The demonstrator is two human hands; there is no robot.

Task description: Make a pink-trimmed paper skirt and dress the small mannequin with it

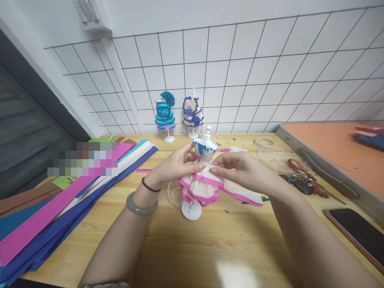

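Observation:
A small white dress form (206, 149) with blue bits on its chest stands on a round base (191, 210) in the middle of the table. Around its lower half is a gathered white paper skirt (204, 190) edged in pink. My left hand (177, 162) holds the form's waist from the left, thumb pressed on the white paper. With thumb and fingers pinched, my right hand (234, 165) grips the upper edge of a pink-edged paper strip (244, 194), whose loose end trails to the right.
Two finished-looking dress forms, one teal (165, 114) and one white and blue (193, 114), stand near the gridded wall. Coloured paper sheets (69, 200) lie left. At right are a tape roll (263, 142), keys (300, 180), a phone (357, 232) and an orange-topped board (339, 156).

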